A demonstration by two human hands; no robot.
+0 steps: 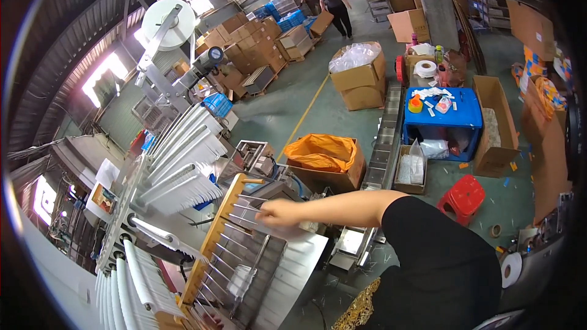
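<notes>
My right arm, in a black short sleeve, reaches across from the right. Its hand (pixel 278 212) is closed at the ends of thin metal rods on a yellow wooden rack (pixel 214 232); what its fingers hold is hidden. The rack leans at a slant over a metal tray (pixel 299 263). A small white bundle (pixel 241 281) lies below the rods. At the lower edge, only a bit of my left hand (pixel 212 319) shows beside the rack's low end, its fingers mostly hidden. Rows of white fringed strips (pixel 183 189) hang from the machine on the left.
A large white reel (pixel 169 23) tops the machine. Beyond the rack stands a carton with an orange liner (pixel 324 154), beside a conveyor (pixel 384 140). To the right are a blue crate (pixel 443 119) and a red stool (pixel 463 198). A person (pixel 335 6) stands far back.
</notes>
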